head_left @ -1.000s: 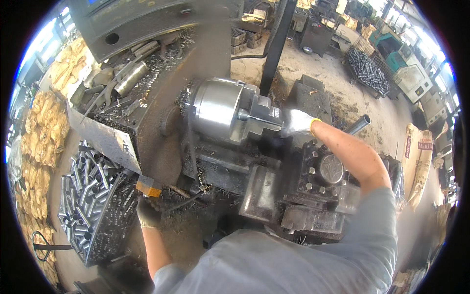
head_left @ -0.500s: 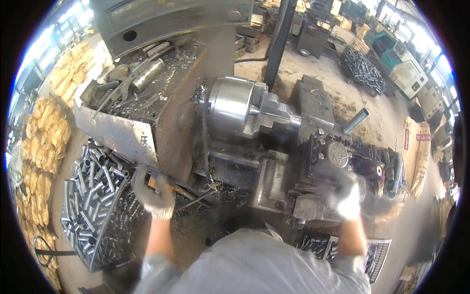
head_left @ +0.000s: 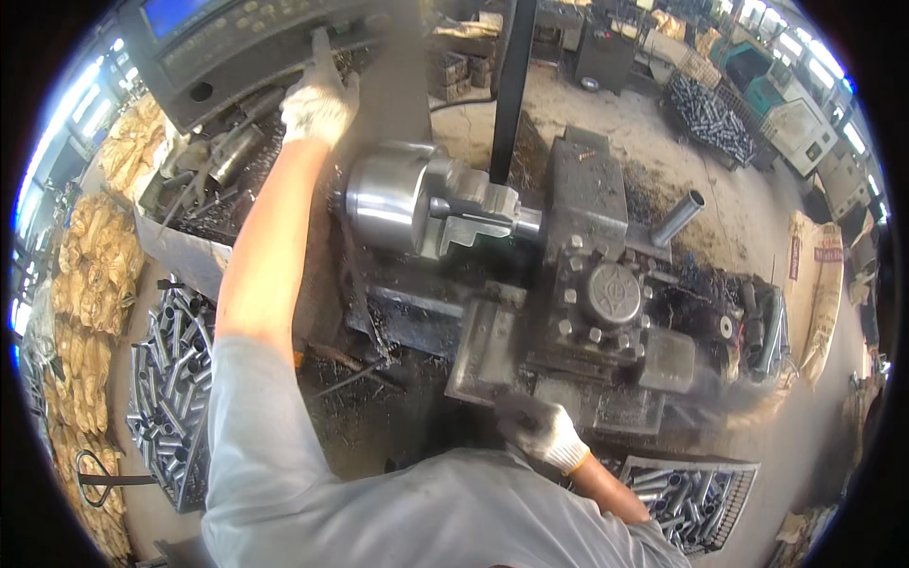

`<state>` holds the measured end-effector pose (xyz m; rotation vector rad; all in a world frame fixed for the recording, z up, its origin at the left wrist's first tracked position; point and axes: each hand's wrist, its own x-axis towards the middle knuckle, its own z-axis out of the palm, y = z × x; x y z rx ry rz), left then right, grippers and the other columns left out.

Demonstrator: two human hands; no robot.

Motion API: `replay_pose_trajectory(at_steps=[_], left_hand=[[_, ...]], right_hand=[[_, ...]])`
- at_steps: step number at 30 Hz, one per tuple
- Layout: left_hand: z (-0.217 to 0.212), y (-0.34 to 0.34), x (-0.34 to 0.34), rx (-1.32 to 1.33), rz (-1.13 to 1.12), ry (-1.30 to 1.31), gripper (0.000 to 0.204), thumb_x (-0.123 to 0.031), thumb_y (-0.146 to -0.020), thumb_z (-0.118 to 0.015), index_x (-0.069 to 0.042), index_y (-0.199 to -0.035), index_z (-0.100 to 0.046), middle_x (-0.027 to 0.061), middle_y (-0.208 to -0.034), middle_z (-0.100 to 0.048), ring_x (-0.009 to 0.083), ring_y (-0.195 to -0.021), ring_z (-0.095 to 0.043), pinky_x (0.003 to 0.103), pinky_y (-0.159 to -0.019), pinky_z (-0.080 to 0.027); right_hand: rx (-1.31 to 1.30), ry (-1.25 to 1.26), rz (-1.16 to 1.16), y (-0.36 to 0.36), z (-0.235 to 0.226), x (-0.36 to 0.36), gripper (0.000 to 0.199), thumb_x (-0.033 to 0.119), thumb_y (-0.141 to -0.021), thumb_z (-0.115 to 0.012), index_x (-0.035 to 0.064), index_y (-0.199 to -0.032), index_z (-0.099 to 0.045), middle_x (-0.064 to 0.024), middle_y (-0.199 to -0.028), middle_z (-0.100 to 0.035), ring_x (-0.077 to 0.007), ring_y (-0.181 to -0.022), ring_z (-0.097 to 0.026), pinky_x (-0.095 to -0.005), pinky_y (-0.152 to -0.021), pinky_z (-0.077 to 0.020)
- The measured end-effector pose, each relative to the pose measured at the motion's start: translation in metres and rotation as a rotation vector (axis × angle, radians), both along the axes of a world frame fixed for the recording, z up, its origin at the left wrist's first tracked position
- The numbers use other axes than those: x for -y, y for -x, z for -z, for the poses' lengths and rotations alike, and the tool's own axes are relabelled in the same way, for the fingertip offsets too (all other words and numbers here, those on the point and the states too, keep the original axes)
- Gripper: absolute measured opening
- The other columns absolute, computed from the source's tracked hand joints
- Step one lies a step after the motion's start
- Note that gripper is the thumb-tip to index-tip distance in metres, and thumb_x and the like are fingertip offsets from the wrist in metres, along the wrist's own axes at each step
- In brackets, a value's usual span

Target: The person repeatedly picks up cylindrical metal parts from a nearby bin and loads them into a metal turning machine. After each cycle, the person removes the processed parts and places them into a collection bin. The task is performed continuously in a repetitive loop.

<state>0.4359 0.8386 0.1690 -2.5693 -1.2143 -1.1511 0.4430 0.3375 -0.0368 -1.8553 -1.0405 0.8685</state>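
Observation:
My left hand (head_left: 320, 102), in a white knit glove, reaches far forward to the dark control panel (head_left: 241, 43). One finger stretches up against the panel's lower button area, and the hand holds nothing. My right hand (head_left: 542, 428), gloved with blackened fingers, is low in front of the lathe's carriage, close to my body; its finger shape is lost against the dark metal. Between the hands lies the shiny lathe chuck (head_left: 386, 201), its stepped jaws around a short metal tube (head_left: 527, 223). To its right stands the bolted tool post (head_left: 614, 292).
A crate of cut metal tubes (head_left: 170, 398) stands at left, beside stacked tan sacks (head_left: 90, 312). Another tube basket (head_left: 696, 497) is at lower right. A loose upright tube (head_left: 678, 218) rises behind the tool post. Chips and scrap cover the tray (head_left: 185, 248) below the panel.
My left hand has gone from beside the tube crate up to the control panel. My right hand has left the tool post area and come back left, nearer my body.

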Motion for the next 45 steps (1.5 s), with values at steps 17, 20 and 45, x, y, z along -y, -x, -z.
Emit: replay_pose_trajectory(at_steps=[17, 20, 45], left_hand=[[0.411, 0.686, 0.704, 0.675, -1.697, 0.927, 0.034, -0.036, -0.094, -0.069, -0.011, -0.115, -0.077, 0.0193, -0.118, -0.077, 0.0386, -0.113, -0.074, 0.044, -0.094, -0.058], [0.427, 0.713, 0.858, 1.171, -2.058, 0.371, 0.040, -0.037, -0.097, -0.065, -0.001, -0.110, -0.075, 0.0158, -0.094, -0.078, 0.0300, -0.089, -0.074, 0.040, -0.085, -0.057], [0.384, 0.567, 1.165, 2.059, -1.579, -1.862, 0.039, -0.050, -0.109, -0.049, -0.021, -0.083, -0.053, -0.0030, -0.066, -0.048, 0.0175, -0.059, -0.045, 0.039, -0.061, -0.047]], right_hand=[[-0.161, 0.230, -0.981, 0.242, 0.095, -0.151, 0.036, 0.006, -0.093, -0.076, -0.0076, -0.126, -0.071, -0.0155, -0.104, -0.079, -0.0189, -0.093, -0.076, -0.0318, -0.084, -0.0621], [0.016, 0.084, -1.278, 0.368, 0.098, -0.148, 0.036, 0.008, -0.093, -0.076, -0.0063, -0.126, -0.072, -0.0145, -0.105, -0.080, -0.0173, -0.093, -0.075, -0.0315, -0.085, -0.0611], [0.276, -0.308, -2.639, 0.855, 0.067, 0.008, 0.048, 0.030, -0.090, -0.077, 0.0046, -0.131, -0.072, -0.0171, -0.117, -0.080, -0.0296, -0.106, -0.078, -0.0388, -0.095, -0.0608]])
